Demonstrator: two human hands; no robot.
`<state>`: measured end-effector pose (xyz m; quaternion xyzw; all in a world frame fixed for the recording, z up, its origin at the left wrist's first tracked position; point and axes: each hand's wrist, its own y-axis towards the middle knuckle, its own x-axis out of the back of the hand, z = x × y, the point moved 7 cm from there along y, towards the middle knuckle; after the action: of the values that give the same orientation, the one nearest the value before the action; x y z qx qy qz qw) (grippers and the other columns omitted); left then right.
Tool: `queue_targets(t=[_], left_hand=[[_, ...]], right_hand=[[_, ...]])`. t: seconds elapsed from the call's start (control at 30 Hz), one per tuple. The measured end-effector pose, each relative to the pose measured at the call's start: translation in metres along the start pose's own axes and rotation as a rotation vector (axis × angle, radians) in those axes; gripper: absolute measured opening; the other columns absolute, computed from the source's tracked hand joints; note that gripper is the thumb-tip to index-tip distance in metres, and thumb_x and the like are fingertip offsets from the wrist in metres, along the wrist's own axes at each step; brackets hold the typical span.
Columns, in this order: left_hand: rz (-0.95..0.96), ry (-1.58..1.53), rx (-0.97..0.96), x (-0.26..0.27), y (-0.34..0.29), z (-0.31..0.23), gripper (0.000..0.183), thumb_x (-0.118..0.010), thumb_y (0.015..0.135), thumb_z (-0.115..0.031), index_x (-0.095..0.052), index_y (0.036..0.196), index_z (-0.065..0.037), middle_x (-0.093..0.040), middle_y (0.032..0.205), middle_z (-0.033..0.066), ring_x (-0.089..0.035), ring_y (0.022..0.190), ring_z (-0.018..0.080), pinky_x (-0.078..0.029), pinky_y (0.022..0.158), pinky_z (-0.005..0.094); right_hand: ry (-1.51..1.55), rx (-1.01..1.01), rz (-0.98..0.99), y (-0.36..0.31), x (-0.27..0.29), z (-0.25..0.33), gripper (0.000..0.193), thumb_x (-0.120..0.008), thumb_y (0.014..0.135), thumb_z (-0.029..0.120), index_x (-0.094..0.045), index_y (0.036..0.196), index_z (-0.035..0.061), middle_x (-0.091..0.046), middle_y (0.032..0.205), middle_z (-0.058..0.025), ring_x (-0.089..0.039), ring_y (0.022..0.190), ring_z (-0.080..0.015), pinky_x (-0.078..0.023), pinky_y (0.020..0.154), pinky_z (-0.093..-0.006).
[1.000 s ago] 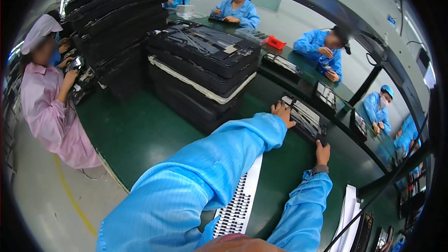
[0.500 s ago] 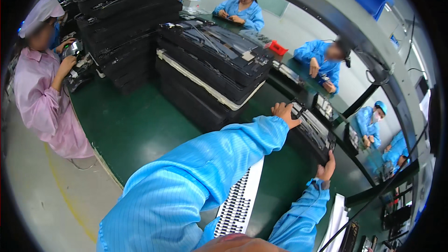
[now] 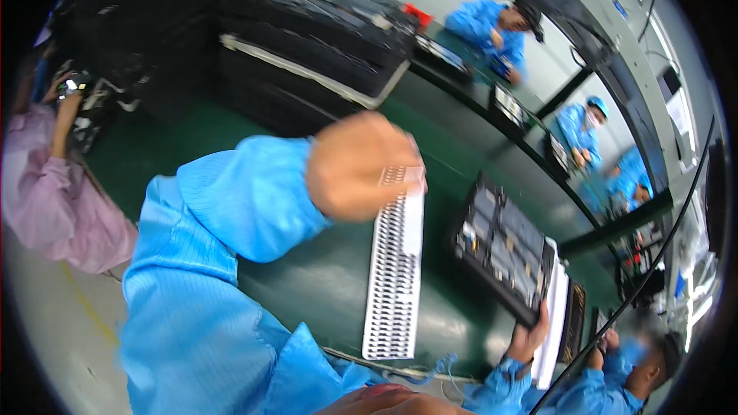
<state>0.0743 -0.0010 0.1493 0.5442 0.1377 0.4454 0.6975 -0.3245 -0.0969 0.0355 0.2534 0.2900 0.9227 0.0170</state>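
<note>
A black tray [image 3: 501,242] with dark flat parts and small pieces in it lies tilted over the table at the right. My right hand [image 3: 530,334] grips its near corner, the thumb over the edge. My left hand [image 3: 361,167] is over the far end of a white sheet [image 3: 396,284] bearing rows of small black pieces. Motion smears its fingers, so I cannot tell whether they pinch the sheet.
Stacked black trays [image 3: 315,54] stand at the far left of the green table [image 3: 300,303]. White sheets [image 3: 551,323] lie beside the right hand. A black cable [image 3: 638,292] crosses at right. Co-workers in blue [image 3: 488,27] and pink [image 3: 54,184] sit around.
My left hand has left the tray and moved to the white sheet's far end. The tray has come nearer, held by my right hand alone. The view has shifted.
</note>
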Motion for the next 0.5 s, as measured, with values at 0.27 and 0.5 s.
queue_targets(t=[0.27, 0.5], left_hand=[[-0.07, 0.544, 0.534, 0.131, -0.071, 0.139, 0.028, -0.056, 0.067, 0.005, -0.06, 0.094, -0.003, -0.059, 0.091, 0.0132, -0.056, 0.087, 0.0278, -0.045, 0.078, 0.0336], [-0.091, 0.558, 0.535, 0.13, -0.074, 0.148, 0.027, -0.061, 0.067, -0.001, -0.062, 0.094, -0.006, -0.059, 0.09, 0.0108, -0.055, 0.085, 0.0265, -0.043, 0.078, 0.0354]], right_hand=[[0.737, -0.737, -0.14, -0.055, 0.01, -0.068, 0.043, -0.06, 0.076, 0.01, -0.046, 0.114, -0.0019, -0.051, 0.104, -0.0198, -0.05, 0.093, -0.0269, -0.039, 0.085, -0.0318], [0.486, -0.932, -0.187, -0.053, 0.007, -0.058, 0.051, -0.057, 0.078, 0.026, -0.04, 0.122, 0.0072, -0.048, 0.113, -0.0075, -0.048, 0.094, -0.0169, -0.039, 0.08, -0.0299]])
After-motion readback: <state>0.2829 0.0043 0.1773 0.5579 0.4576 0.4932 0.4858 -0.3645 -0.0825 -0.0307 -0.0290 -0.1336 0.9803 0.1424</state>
